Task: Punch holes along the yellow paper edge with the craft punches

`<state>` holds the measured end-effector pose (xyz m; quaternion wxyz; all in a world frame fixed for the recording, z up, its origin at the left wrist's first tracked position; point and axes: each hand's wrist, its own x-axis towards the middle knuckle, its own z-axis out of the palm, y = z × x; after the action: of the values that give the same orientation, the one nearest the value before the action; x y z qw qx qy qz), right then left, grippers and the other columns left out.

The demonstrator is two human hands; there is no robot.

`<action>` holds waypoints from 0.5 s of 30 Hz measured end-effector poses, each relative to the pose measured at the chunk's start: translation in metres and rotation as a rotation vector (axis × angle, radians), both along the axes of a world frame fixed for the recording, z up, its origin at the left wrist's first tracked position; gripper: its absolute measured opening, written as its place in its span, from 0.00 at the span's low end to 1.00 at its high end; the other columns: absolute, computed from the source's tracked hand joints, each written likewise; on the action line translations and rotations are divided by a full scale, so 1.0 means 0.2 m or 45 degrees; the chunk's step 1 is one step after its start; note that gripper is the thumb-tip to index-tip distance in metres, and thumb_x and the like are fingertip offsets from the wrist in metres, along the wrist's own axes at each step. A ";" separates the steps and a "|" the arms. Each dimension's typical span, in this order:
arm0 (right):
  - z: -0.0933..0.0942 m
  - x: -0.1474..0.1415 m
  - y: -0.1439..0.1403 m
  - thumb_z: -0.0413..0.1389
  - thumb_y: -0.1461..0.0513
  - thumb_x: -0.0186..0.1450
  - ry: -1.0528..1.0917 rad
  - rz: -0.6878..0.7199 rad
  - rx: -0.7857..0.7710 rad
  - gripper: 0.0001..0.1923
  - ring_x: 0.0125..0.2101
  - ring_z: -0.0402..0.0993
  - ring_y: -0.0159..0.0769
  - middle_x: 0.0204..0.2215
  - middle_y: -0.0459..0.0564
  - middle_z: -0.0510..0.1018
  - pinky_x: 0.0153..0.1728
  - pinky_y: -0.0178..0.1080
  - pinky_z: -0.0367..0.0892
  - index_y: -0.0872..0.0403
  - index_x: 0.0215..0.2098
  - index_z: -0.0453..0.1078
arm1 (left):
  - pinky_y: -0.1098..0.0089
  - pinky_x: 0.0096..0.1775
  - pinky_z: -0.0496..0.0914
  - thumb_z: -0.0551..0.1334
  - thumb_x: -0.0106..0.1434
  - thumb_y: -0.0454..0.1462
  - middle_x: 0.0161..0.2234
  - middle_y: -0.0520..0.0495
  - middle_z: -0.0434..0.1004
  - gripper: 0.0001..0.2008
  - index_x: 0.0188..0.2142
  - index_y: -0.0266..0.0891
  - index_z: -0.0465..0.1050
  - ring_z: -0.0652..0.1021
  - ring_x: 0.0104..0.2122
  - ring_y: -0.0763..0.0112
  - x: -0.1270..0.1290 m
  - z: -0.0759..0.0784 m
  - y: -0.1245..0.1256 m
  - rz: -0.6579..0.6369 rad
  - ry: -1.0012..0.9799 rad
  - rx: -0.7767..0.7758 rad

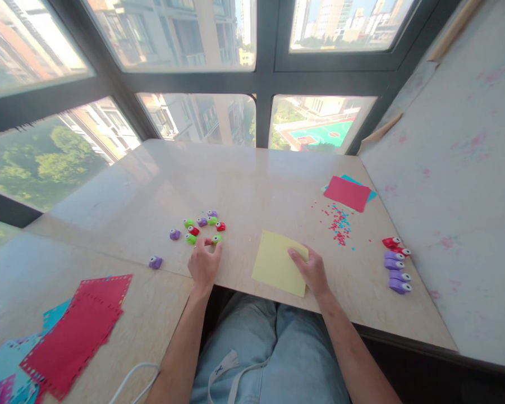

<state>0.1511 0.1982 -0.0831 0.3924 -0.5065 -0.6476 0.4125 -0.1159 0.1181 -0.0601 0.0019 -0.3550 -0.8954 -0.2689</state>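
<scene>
My right hand (313,269) pinches the right edge of a yellow sheet of paper (278,262), thumb on top. The sheet lies at the front edge of the table. My left hand (205,264) is closed, its thumb and forefinger at a small green paper punch (216,239); the fingers partly cover the contact. Around it sit more small punches: a red punch (220,226), another red punch (193,230), a green punch (191,239) and a purple punch (201,222). Farther left are a purple punch (174,234) and another purple punch (155,262).
Red and blue confetti (340,224) lies scattered on the right, below a red sheet (347,193) stacked over blue paper. Several purple punches (398,275) stand by the wall. Red sheets with punched edges (73,336) lie at left, near a white cable (132,370).
</scene>
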 end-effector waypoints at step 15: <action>0.00 0.00 0.02 0.58 0.47 0.61 0.023 -0.019 -0.098 0.20 0.32 0.78 0.43 0.32 0.54 0.82 0.32 0.41 0.72 0.56 0.37 0.75 | 0.70 0.32 0.69 0.63 0.62 0.39 0.51 0.43 0.70 0.21 0.54 0.42 0.69 0.69 0.21 0.80 -0.09 -0.07 0.05 -0.670 -0.165 0.140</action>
<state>0.1520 0.2022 -0.0839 0.3816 -0.5223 -0.6237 0.4389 -0.1335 0.1277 -0.0746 -0.1059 -0.5570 -0.7546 -0.3305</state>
